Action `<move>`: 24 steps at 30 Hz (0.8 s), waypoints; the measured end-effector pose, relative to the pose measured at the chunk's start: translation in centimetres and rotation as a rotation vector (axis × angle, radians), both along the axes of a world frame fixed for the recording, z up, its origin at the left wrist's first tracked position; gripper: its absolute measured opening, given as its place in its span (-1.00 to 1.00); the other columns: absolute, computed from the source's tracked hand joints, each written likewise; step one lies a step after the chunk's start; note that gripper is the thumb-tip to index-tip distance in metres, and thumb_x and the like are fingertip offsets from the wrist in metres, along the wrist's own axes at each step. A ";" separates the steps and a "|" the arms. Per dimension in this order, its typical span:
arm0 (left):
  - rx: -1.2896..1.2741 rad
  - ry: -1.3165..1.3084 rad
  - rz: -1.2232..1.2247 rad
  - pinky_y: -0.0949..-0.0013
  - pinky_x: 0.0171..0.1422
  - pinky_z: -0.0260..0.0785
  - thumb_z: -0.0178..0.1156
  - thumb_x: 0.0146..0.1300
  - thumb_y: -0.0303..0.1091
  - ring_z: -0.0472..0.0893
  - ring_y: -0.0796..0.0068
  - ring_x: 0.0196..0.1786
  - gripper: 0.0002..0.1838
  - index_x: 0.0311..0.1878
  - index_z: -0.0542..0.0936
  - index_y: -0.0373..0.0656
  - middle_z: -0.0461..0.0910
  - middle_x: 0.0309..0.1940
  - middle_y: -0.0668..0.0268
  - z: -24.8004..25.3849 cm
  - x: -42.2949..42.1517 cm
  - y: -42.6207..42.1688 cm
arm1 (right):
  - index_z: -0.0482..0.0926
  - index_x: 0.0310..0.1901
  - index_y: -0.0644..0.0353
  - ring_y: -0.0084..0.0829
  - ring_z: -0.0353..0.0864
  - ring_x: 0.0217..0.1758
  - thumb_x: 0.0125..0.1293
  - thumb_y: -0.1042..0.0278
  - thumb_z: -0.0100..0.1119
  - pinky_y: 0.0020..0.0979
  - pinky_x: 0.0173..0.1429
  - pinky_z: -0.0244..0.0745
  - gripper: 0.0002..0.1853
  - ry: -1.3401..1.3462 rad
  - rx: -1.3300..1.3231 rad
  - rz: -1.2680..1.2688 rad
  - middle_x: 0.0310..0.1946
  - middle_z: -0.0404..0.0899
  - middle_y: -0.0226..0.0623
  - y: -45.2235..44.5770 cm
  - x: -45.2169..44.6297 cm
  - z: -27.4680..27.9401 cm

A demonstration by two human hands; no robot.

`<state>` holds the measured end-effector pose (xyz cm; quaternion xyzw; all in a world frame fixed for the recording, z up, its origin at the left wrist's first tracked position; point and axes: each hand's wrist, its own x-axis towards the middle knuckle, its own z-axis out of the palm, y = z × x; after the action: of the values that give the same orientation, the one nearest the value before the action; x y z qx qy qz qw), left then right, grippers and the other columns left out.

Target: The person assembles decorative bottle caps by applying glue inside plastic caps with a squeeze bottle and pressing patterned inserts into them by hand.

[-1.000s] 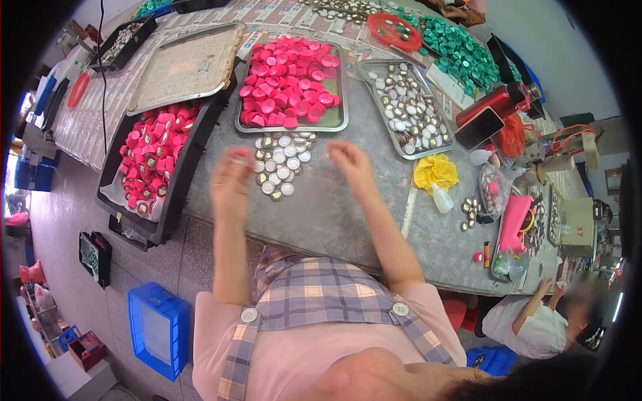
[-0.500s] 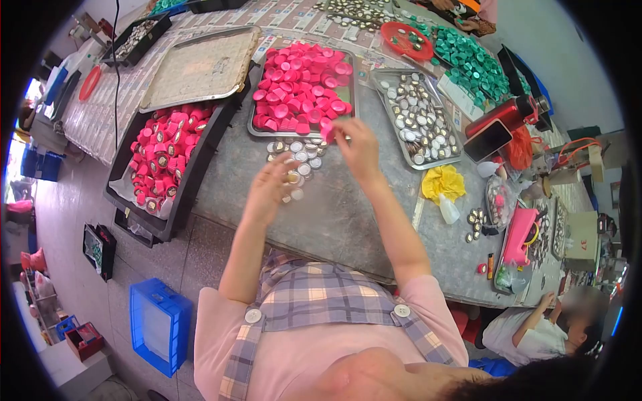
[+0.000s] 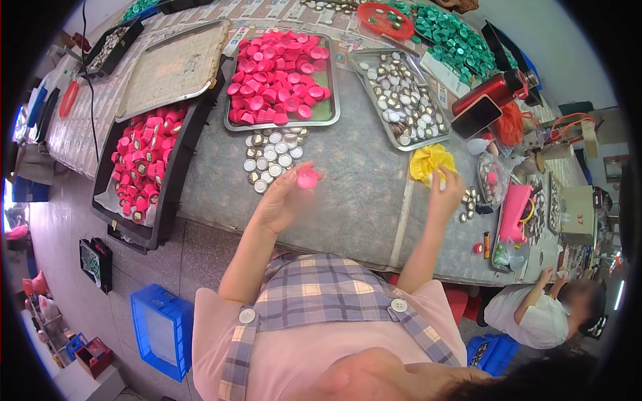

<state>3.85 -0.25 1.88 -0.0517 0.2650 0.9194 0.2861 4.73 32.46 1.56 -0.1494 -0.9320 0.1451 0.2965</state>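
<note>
My left hand (image 3: 279,206) holds a pink cap (image 3: 307,178) between thumb and fingers, its round hollow side turned up. Just beyond that hand lies a loose group of white-faced round discs (image 3: 273,157) on the grey table. My right hand (image 3: 447,194) is at the yellow cloth (image 3: 432,162), its fingers closed around a small white squeeze bottle (image 3: 443,186) that they mostly cover. A metal tray (image 3: 281,124) heaped with pink caps (image 3: 277,77) stands beyond the discs.
A metal tray (image 3: 409,144) of discs stands right of centre. The black crate (image 3: 160,220) at left holds pink pieces under a tilted tray (image 3: 175,70). A phone (image 3: 476,116) leans by a red bottle (image 3: 491,92). Another person (image 3: 528,311) sits at lower right.
My right hand has left the pink tray for the yellow cloth and closed on the white bottle. The pink cap is now in my left hand. The view has shifted slightly.
</note>
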 end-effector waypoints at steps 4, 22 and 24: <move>0.013 -0.003 -0.003 0.50 -0.05 0.34 0.11 0.15 -0.19 0.48 0.56 -0.13 -0.53 0.09 0.34 -0.19 0.47 -0.06 0.19 -0.2 0.1 0.2 | 0.56 -0.21 0.05 -0.16 0.33 -0.13 -0.02 0.06 0.21 -0.25 -0.01 0.24 -0.65 -0.300 -0.072 -0.204 -0.31 0.45 -0.15 4.5 3.1 -1.9; 0.165 -0.195 0.051 0.55 -0.31 0.35 -0.01 0.24 -0.20 0.41 0.58 -0.38 -0.61 0.05 0.33 -0.23 0.40 -0.24 0.17 0.0 0.5 0.3 | 0.39 -0.19 0.32 -0.45 0.51 -0.40 -0.02 0.14 0.28 -0.47 -0.32 0.36 -0.54 -0.089 -0.855 -0.034 -0.43 0.50 -0.27 1.1 3.7 -0.6; 0.214 -0.249 0.060 0.58 -0.37 0.29 -0.06 0.26 -0.16 0.33 0.61 -0.43 -0.63 -0.02 0.36 -0.26 0.35 -0.31 0.21 0.5 0.5 0.5 | 0.36 -0.16 0.30 -0.52 0.50 -0.40 0.02 0.19 0.26 -0.53 -0.35 0.35 -0.56 -0.014 -1.052 0.035 -0.42 0.49 -0.31 -0.1 3.4 0.4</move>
<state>4.36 0.29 2.39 -0.1421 0.1265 0.9370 0.2930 8.17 32.40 1.93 -0.2636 -0.7374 0.5973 0.1730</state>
